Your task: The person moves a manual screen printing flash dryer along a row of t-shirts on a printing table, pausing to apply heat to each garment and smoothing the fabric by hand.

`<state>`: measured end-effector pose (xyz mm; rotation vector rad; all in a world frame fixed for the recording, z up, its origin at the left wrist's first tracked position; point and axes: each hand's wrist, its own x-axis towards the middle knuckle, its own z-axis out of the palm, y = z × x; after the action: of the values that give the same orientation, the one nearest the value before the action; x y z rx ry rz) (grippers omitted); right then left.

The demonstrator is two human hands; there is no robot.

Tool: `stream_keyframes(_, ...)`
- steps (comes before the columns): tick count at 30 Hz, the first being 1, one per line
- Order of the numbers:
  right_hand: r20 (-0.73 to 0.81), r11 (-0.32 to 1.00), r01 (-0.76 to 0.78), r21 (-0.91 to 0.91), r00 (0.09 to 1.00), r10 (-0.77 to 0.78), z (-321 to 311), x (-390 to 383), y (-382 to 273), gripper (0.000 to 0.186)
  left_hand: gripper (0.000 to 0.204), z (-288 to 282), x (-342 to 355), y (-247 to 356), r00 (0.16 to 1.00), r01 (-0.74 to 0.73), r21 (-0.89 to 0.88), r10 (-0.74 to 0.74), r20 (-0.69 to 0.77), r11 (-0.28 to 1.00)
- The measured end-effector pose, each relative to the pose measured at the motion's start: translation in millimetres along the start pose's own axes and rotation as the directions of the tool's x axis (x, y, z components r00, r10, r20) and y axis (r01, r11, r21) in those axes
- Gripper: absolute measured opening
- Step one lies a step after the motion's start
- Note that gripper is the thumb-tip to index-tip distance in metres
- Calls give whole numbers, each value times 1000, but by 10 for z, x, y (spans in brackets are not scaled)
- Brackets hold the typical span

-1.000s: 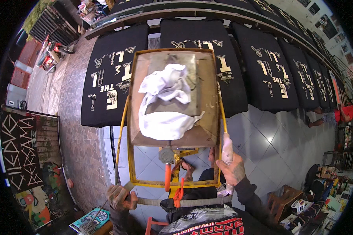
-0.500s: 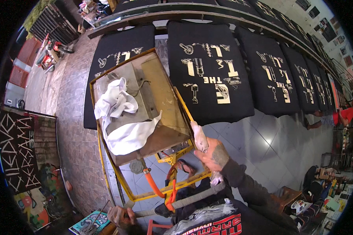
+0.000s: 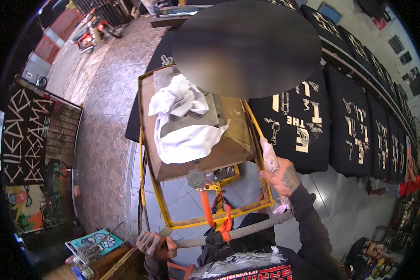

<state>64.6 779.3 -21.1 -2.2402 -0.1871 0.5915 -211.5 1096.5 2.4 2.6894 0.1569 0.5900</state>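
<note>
A yellow metal frame carries a brown box-like panel, with a crumpled white cloth on its grey centre. My left hand is closed on a grey-wrapped crossbar at the lower left. My right hand is closed on a pale wrapped grip of the right yellow rod. An orange hose hangs from a grey fitting below the panel.
Black printed shirts lie on racks beyond the frame. A blurred oval hides the upper middle. A red motorbike stands upper left, a painted board left, a cluttered low table lower left. A person in red is far right.
My view has swung leftward, so shirts and person appear farther right. The frame and panel leaned left half a second ago and now sit more upright, both hands still gripping.
</note>
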Motion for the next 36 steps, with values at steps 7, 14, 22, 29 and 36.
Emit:
stream_keyframes(7,11,1000,23,-14,1000,-23,-56,261,-67,31,21,17,102,-33,999,19,34,-18,-28,999)
stream_keyframes(14,72,1000,8,14,997,-9,-270,606,-77,34,8,211,399,52,985,-30,-40,22,-171,999)
stream_keyframes(22,92,999,-46,-25,995,48,-361,1065,-120,29,17,435,916,-183,949,-130,-41,113,-294,991)
stream_keyframes(29,48,1000,-6,-14,999,7,-420,1372,-132,31,22,510,1312,-407,939,-175,-39,155,-306,984)
stream_keyframes(36,38,998,-33,57,999,31,-475,1668,-204,27,23,672,1667,-585,936,-194,-31,175,-304,981)
